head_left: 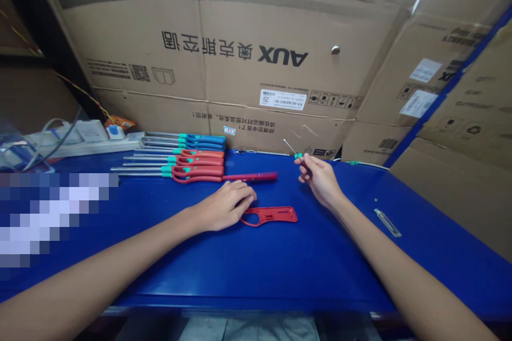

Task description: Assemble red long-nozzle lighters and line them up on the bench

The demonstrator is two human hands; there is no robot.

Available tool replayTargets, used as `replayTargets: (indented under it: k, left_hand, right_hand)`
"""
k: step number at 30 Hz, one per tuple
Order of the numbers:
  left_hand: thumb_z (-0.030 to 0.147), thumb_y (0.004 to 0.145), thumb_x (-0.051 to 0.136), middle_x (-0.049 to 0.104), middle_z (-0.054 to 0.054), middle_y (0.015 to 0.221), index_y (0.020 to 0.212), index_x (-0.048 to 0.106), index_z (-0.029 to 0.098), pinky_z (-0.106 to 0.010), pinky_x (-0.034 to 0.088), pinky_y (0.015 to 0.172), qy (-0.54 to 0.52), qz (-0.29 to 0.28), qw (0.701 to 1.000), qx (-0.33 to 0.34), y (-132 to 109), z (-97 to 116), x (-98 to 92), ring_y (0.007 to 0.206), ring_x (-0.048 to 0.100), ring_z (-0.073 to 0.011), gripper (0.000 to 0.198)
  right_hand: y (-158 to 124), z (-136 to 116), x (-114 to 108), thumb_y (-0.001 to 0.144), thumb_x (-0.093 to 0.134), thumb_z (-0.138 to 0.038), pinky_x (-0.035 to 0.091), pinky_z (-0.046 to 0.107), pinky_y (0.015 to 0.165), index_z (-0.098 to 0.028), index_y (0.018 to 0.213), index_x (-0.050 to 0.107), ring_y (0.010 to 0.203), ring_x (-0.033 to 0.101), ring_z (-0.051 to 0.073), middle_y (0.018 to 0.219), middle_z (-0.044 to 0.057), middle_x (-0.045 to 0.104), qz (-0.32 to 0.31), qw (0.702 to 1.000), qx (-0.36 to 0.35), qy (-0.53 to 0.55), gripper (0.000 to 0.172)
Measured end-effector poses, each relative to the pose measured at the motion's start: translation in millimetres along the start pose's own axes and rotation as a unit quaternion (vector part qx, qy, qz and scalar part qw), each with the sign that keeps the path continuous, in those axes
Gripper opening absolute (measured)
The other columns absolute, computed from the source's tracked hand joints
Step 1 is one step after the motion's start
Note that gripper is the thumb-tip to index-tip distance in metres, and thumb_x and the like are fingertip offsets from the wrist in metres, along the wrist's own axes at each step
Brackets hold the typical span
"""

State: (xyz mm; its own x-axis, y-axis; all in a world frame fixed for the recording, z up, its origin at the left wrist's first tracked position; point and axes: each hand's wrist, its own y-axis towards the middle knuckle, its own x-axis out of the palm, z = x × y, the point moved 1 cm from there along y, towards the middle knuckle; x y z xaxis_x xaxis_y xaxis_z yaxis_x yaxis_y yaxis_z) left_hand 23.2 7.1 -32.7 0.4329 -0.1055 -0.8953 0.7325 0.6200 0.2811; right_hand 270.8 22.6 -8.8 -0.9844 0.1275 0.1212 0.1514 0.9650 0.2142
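My left hand (229, 205) is over the blue tabletop, its fingers curled at the left end of a red lighter casing half (282, 214). That half lies with its hollow inner side up, and my fingers hide its left end. Raised to the right, my right hand (318, 176) pinches a thin metal rod with a green piece (298, 156) at its base. The rod points up and left; the rest of the part is hidden in my fingers. Beyond my left hand lies another dark red casing piece (252, 176).
Several long-necked lighters with red (200, 173), orange and blue (206, 141) handles lie in a row at the back left. A white power strip (96, 145) with plugs stands behind them. Cardboard (224, 21) walls the back. A small clear tube (387, 222) lies right.
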Motion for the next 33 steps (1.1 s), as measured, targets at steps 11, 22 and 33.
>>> replayTargets:
  k: [11, 22, 33]
  left_hand:
    - [0.021, 0.086, 0.046, 0.062, -0.005, 0.085, 0.084, 0.059, 0.017, -0.037, 0.046, 0.083, 0.037, 0.068, 0.997, -0.017, 1.2, -0.5, -1.0, 0.085, 0.055, -0.0202, 0.014]
    - [0.036, 0.094, 0.044, 0.061, -0.015, 0.121, 0.123, 0.055, 0.013, -0.047, 0.041, 0.101, 0.078, 0.037, 0.995, -0.054, 0.8, -1.2, -0.7, 0.116, 0.051, -0.0272, 0.039]
    - [0.027, 0.089, 0.055, 0.063, -0.008, 0.108, 0.113, 0.060, 0.020, -0.035, 0.049, 0.090, -0.012, -0.007, 0.999, 0.048, -4.7, 9.7, -2.6, 0.101, 0.059, -0.0207, 0.026]
  right_hand:
    - [-3.3, 13.0, -0.7, 0.066, 0.071, -0.043, 0.037, 0.027, 0.058, -0.019, 0.071, 0.057, 0.059, 0.046, 0.012, 0.063, -0.003, 0.053, -0.074, 0.949, -0.105, -0.288, 0.028]
    - [10.3, 22.4, -22.0, 0.085, 0.052, -0.034, 0.044, 0.028, 0.071, -0.020, 0.089, 0.064, 0.076, 0.061, 0.018, 0.082, 0.003, 0.069, -0.036, 0.852, -0.104, -0.512, 0.019]
    - [36.3, 32.6, -68.3, 0.085, 0.050, -0.018, 0.043, 0.029, 0.076, -0.018, 0.094, 0.066, 0.085, 0.062, 0.021, 0.089, 0.009, 0.068, 0.049, 0.795, -0.057, -0.602, 0.018]
